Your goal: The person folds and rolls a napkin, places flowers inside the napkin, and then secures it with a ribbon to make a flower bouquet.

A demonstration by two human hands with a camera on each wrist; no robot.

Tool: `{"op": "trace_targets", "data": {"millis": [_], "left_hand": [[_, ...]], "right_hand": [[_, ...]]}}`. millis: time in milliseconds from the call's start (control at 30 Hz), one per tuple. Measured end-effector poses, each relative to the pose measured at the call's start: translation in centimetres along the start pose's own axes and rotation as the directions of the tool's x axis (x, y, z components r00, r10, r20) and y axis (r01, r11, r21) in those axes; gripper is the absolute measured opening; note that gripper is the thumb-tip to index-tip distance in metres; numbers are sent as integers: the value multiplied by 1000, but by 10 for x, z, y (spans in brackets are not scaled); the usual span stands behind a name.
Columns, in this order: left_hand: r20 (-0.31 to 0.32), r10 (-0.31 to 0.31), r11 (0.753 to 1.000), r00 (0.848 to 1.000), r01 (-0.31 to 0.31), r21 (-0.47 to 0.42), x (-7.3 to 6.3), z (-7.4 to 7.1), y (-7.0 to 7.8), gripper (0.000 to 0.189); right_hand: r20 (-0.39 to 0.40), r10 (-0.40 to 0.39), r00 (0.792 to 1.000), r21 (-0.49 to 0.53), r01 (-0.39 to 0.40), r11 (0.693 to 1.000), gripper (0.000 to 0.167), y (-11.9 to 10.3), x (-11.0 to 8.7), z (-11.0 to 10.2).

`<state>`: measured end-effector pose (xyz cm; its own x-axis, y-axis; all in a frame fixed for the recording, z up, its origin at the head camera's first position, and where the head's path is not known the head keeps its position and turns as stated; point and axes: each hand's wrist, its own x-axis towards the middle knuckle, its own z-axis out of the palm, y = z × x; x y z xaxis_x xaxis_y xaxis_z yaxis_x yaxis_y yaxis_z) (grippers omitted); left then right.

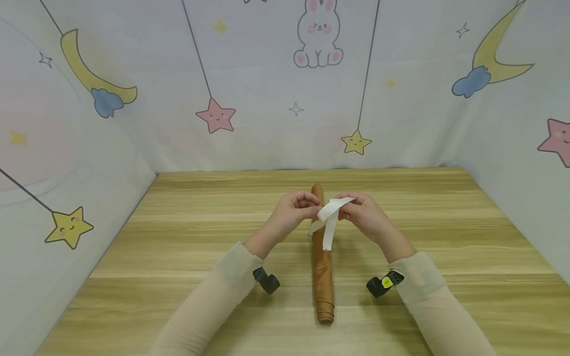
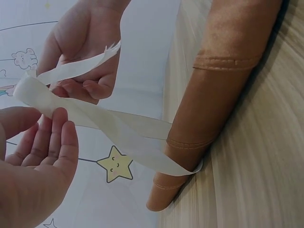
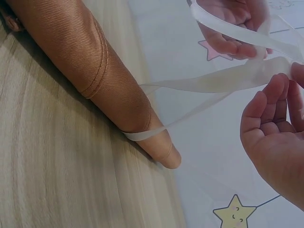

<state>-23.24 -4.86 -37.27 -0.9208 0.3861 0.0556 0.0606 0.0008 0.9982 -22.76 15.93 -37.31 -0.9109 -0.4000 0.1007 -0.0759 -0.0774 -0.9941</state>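
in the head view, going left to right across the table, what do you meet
left hand → brown fabric roll with the white ribbon around it → right hand

Both forearms, sleeved in beige, are stretched forward and angled inward so that the hands meet at the middle. The left hand is held with fingers curled, fingertips pinched together. The right hand appears likewise curled in a pinching grip, knuckles raised.
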Motion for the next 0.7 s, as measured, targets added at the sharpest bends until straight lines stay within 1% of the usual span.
{"op": "trace_targets", "data": {"millis": [100,300,433,700], "left_hand": [[4,-12,1000,1000,12,29,0,0,0,15],[28,4,998,1000,-5,56,-1,0,-1,15],[34,8,998,999,-11,63,0,1,-1,17],[25,-28,995,999,25,97,2,2,-3,23]], "right_hand": [[7,-2,1000,5,2,1000,29,0,0,-1],[33,-8,999,31,7,1000,28,1,1,0],[34,-4,999,48,2,999,28,1,0,0],[50,-5,999,80,1,997,30,0,0,2]]}}
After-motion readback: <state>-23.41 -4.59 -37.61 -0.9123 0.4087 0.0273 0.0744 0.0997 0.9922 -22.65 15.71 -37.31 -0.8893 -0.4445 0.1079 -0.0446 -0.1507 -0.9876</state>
